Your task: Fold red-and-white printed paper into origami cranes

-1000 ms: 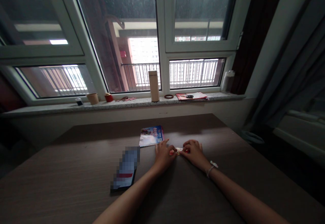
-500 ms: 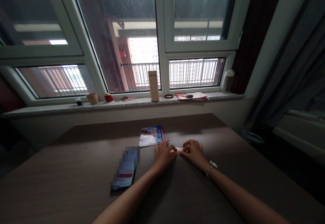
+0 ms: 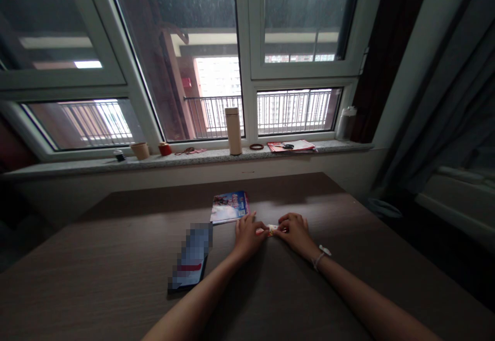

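The small pale piece [image 3: 273, 229], marked with red and yellow, lies low over the table [image 3: 116, 279], midway between your two hands and just in front of the colour-printed booklet [image 3: 230, 207]. Your left hand [image 3: 247, 235] takes its left end and your right hand [image 3: 296, 233] its right end. Each grip is pressed together on the piece, thumb against forefinger, with the other fingers curled onto the table. The piece is too small to tell its material for certain.

Judged from its size and thinness, treat it as very light, limp rather than stiff, and easily creased or torn.
- Hold it at the two outer ends, with fingertip pads only.
- Apply light, even pressure; a hard pinch would probably crumple it.
- Keep it close to the table, since a piece this light could slip away.

The dark flat device [image 3: 191, 263] lies well apart on the left.
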A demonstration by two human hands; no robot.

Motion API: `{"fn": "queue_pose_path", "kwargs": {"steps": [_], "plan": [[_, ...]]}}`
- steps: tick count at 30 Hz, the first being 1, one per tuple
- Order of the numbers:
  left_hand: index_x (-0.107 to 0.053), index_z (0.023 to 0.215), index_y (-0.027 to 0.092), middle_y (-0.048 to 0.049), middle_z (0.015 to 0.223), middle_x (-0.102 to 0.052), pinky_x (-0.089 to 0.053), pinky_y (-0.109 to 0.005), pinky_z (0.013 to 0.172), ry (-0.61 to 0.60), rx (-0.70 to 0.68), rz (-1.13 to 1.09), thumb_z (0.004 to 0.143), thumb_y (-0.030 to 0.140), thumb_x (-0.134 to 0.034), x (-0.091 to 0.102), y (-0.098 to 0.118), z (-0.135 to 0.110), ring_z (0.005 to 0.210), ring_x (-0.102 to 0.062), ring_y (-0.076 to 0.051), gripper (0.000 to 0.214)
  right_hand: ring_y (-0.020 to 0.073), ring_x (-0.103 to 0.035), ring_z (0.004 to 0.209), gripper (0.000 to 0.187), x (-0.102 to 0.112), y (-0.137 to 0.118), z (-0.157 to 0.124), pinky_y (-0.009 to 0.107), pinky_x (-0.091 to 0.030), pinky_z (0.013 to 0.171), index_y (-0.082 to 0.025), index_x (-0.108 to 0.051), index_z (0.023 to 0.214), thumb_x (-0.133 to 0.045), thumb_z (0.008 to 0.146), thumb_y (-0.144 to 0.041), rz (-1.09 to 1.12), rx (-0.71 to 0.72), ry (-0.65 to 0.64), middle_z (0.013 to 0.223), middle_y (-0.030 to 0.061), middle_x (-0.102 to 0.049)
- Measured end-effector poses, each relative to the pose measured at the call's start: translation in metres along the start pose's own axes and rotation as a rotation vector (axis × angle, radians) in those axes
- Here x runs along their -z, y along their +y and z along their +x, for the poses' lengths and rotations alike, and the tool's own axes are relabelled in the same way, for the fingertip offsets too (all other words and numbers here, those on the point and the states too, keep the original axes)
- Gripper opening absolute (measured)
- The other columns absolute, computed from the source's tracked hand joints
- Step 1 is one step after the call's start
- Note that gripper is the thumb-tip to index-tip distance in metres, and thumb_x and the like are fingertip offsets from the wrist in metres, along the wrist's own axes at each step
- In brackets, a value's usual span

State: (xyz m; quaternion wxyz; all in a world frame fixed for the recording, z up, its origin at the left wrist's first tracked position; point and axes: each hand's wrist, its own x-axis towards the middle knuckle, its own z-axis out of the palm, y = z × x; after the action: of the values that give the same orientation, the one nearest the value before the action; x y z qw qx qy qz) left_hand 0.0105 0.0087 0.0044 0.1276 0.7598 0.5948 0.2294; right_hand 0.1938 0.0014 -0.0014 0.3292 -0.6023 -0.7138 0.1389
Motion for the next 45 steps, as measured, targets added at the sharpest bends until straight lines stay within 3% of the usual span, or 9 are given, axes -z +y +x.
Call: {"fn": "queue_pose_path", "kwargs": {"steps": [17,26,33,45], "plan": [[-0.068,0.099,0.032,-0.0025,0.143,-0.042,-0.017,-0.054,0.111,-0.074,-0.045,0.069,0.085,0.039,-0.060,0.003,0.000,0.000,0.136,-0.030,-0.028,0.018,0.0260,-0.049,0.107,0.027,0.001,-0.003,0.000,0.045,-0.027,0.099,-0.026,-0.073,0.068,-0.061,0.080,-0.047,-0.013,-0.018,-0.013,0.102,0.0038,-0.065],[-0.069,0.099,0.033,-0.0026,0.141,-0.044,-0.017,-0.053,0.112,-0.071,-0.028,0.057,0.083,0.041,-0.062,0.003,-0.002,0.001,0.136,-0.029,-0.029,0.020,0.0260,-0.048,0.109,0.029,0.002,-0.008,-0.005,0.054,-0.015,0.106,-0.025,-0.070,0.069,-0.059,0.081,-0.049,-0.030,-0.006,-0.007,0.106,0.0042,-0.064],[-0.068,0.101,0.032,-0.0027,0.143,-0.042,-0.016,-0.054,0.112,-0.089,-0.032,0.054,0.084,0.039,-0.061,0.004,-0.001,0.000,0.138,-0.026,-0.030,0.020,0.0251,-0.050,0.106,0.024,0.001,-0.006,-0.001,0.044,-0.027,0.099,-0.025,-0.069,0.072,-0.065,0.076,-0.049,-0.048,-0.027,-0.015,0.103,0.0034,-0.063],[-0.068,0.102,0.036,-0.0014,0.143,-0.043,-0.017,-0.054,0.112,-0.114,-0.034,0.046,0.083,0.038,-0.061,0.005,-0.005,0.001,0.137,-0.028,-0.030,0.020,0.0230,-0.050,0.106,0.013,0.002,0.005,0.007,0.036,-0.029,0.098,-0.028,-0.072,0.077,-0.070,0.069,-0.038,-0.016,-0.086,-0.079,0.105,0.0006,-0.064]]}}
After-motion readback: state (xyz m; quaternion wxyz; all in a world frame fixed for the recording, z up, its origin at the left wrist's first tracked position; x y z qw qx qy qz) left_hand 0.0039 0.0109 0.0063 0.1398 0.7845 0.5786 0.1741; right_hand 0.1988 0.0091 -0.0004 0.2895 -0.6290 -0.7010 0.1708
